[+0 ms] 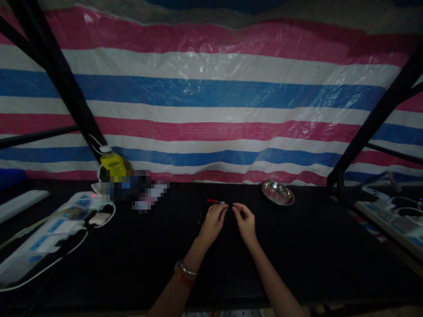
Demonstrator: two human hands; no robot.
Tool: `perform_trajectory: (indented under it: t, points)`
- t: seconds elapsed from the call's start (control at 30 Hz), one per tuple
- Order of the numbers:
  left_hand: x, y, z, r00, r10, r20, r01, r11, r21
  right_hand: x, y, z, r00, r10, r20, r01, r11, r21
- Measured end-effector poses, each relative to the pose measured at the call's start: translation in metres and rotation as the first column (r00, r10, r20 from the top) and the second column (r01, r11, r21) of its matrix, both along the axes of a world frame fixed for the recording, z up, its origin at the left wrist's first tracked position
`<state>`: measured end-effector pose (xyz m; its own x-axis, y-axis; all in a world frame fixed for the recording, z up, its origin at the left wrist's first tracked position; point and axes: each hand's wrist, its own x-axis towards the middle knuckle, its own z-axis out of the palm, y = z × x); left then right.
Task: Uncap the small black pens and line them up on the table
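Striped tarpaulin (211, 101) in pink, white and blue hangs as a wall behind a black table (297, 255), with dark metal struts (59, 75) slanting across it at both sides. From the head camera, the scene is dim, and both bare forearms reach forward to the middle of the tabletop. The left hand (213, 222), with a bracelet (185, 273) on its wrist, rests with fingers curled down on the cloth, its fingertips close to a small dark item that is too dim to make out; whether it pinches anything I cannot tell. The right hand (245, 220) lies just beside it, fingers bent inward toward the left hand, thumb and forefinger drawn together, and again the picture does not show if something is caught between them. A red-tipped pen (214, 201) lies on the table just beyond the left hand's fingertips, apart from both hands. Farther right and back sits a shiny metal dish (277, 192) near the tarpaulin's foot. At the far left stand a yellow bottle (112, 165) with a white cap, a blurred patch of objects, and white power strips (49, 233) with looping cables. More white strips (386, 211) lie at the right edge.
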<state>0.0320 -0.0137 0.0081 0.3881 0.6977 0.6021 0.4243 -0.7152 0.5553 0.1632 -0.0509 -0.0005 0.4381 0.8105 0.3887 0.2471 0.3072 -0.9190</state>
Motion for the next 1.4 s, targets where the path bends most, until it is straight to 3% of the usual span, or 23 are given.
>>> perform_trajectory:
  t: [0.1, 0.2, 0.6, 0.67, 0.77, 0.93, 1.17, 1.4]
  points:
    - [0.001, -0.002, -0.001, 0.999, -0.036, 0.013, 0.035, 0.999, 0.04, -0.001, 0.002, -0.001, 0.982, 0.015, -0.19, -0.015, 1.0, 0.003]
    - [0.003, -0.003, -0.002, 0.998, -0.059, 0.029, 0.057, 0.996, 0.061, -0.003, 0.003, -0.003, 0.959, 0.076, -0.272, -0.081, 0.997, -0.008]
    - [0.003, -0.004, 0.0, 0.997, -0.079, 0.004, 0.079, 0.997, -0.015, -0.003, 0.009, -0.013, 0.94, 0.151, -0.307, -0.159, 0.987, -0.002]
    - [0.002, -0.005, 0.004, 0.997, -0.025, -0.068, 0.025, 1.0, -0.013, -0.002, 0.01, -0.015, 0.954, 0.11, -0.28, -0.116, 0.993, -0.005]
    - [-0.001, -0.006, 0.008, 0.974, 0.158, -0.165, -0.159, 0.987, 0.004, -0.001, 0.01, -0.017, 0.972, 0.017, -0.235, -0.021, 1.0, -0.015]
    - [-0.006, -0.002, 0.009, 0.859, 0.451, -0.243, -0.467, 0.884, -0.008, 0.001, 0.009, -0.02, 0.981, -0.102, -0.166, 0.1, 0.995, -0.023]
    - [-0.008, 0.0, 0.006, 0.82, 0.437, -0.37, -0.49, 0.87, -0.057, 0.001, 0.01, -0.025, 0.986, -0.113, -0.122, 0.111, 0.993, -0.026]
    - [-0.013, 0.005, 0.008, 0.81, 0.451, -0.374, -0.531, 0.835, -0.145, 0.0, 0.009, -0.023, 0.988, -0.118, -0.101, 0.116, 0.993, -0.031]
